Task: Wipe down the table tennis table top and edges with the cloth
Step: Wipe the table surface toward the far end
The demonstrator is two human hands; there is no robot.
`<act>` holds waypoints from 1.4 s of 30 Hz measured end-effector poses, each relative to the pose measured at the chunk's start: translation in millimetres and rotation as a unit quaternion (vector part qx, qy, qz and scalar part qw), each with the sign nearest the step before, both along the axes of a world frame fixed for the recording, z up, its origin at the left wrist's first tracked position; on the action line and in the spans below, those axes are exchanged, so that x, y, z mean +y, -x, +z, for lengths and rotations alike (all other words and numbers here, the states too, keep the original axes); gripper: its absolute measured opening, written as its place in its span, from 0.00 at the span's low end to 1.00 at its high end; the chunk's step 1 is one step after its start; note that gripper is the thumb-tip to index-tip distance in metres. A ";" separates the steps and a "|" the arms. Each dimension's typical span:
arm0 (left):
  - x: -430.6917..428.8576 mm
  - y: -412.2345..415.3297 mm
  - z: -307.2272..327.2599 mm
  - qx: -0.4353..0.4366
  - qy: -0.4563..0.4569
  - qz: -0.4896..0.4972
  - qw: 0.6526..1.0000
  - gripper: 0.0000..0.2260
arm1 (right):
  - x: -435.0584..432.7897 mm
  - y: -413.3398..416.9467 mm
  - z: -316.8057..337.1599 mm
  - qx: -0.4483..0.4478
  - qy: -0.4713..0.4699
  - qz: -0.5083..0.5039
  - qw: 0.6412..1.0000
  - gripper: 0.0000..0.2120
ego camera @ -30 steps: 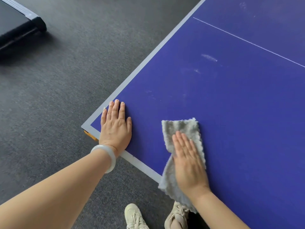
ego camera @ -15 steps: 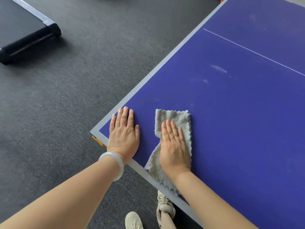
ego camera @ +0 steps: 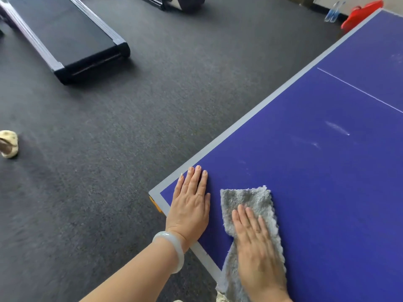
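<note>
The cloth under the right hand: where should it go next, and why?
Probably slide the cloth forward and right, toward the pale smears. The right hand presses it flat near the corner, and those marks on the blue table top are not yet wiped.

Surface point(ego camera: 305, 182) top: deep violet-blue, plain. Border band point(ego camera: 250, 117) along both visible edges: pale grey. Line point(ego camera: 359, 94) across the top: thin, white. Streaks point(ego camera: 337, 128) on the blue: whitish, faint, with smaller pale specks nearby. Corner fitting point(ego camera: 156, 203) under the near corner: orange-yellow. Cloth point(ego camera: 246, 197): mid grey, uniform, fluffy pile, no print. Bangle point(ego camera: 174, 249) on left wrist: milky white, slightly translucent. Floor point(ego camera: 109, 149): dark charcoal carpet, fine lighter fleck. Treadmill point(ego camera: 65, 35): black belt, silver-grey side rails, black end caps. Shoe point(ego camera: 8, 143) at left edge: cream. Far corner: red object point(ego camera: 362, 13), type unclear; bottles point(ego camera: 331, 12) clear with a blue tint.
</note>
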State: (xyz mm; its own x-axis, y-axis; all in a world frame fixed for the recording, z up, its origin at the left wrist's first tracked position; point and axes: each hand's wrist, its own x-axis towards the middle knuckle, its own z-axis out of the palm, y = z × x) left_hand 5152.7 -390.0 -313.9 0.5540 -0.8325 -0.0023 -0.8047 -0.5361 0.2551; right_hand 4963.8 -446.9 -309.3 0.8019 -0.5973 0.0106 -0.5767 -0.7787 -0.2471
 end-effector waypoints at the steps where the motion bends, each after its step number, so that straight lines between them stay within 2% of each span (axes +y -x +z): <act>1: 0.6 -0.8 0.0 0.012 0.010 -0.005 1.000 0.25 | -1.0 -3.7 0.8 0.010 -0.002 0.019 1.000 0.28; 3: 2.4 -6.4 3.6 0.032 0.029 -0.014 0.999 0.24 | -11.5 -11.8 2.6 0.026 0.006 0.040 0.999 0.27; 5: 7.0 -17.1 6.4 0.002 0.045 0.018 0.999 0.23 | -23.7 -25.0 4.3 0.040 0.008 0.060 0.997 0.27; 7: 14.5 -33.0 4.6 0.007 0.048 0.134 0.990 0.24 | -36.5 -46.4 4.7 0.050 -0.008 0.070 0.996 0.27; 9: 20.1 -46.4 -1.0 0.091 0.050 0.251 0.962 0.23 | -50.7 -77.6 5.2 0.053 -0.008 0.090 0.994 0.27; 10: 20.3 -49.6 -4.3 0.130 0.078 0.279 0.948 0.20 | -57.2 -96.4 6.8 0.056 -0.018 0.097 0.994 0.27; 12: 18.7 -48.8 -7.7 0.152 0.133 0.293 0.935 0.15 | -61.4 -130.1 10.6 0.054 -0.031 0.092 0.994 0.28; 14: 18.7 -46.0 -9.5 0.152 0.155 0.303 0.928 0.15 | -50.3 -142.5 10.7 0.059 -0.029 0.102 0.993 0.28; 19: 23.1 -49.0 -13.5 0.150 0.198 0.293 0.923 0.14 | 3.6 -70.0 7.3 0.034 -0.048 0.217 0.974 0.30; 22: 21.4 -47.7 -15.1 0.166 0.235 0.303 0.909 0.16 | 4.9 -72.0 6.9 0.045 -0.046 0.222 0.973 0.27; 25: 20.6 -46.9 -16.1 0.189 0.317 0.318 0.873 0.15 | 1.5 -125.7 7.9 0.072 -0.034 0.222 0.972 0.27; 28: 20.1 -44.4 -17.8 0.274 0.375 0.386 0.797 0.12 | -4.9 -176.8 5.8 0.058 -0.043 0.215 0.974 0.26; 32: 23.1 -42.9 -19.9 0.349 0.402 0.432 0.728 0.14 | -6.0 -164.7 11.2 0.058 -0.053 0.257 0.963 0.26; 38: 52.2 -47.7 -26.7 0.485 0.423 0.369 0.671 0.11 | 6.7 -37.8 9.1 0.026 -0.040 0.262 0.964 0.23; 42: 55.7 -48.9 -27.0 0.505 0.424 0.373 0.653 0.12 | 21.1 -64.1 7.9 0.042 -0.046 0.223 0.973 0.25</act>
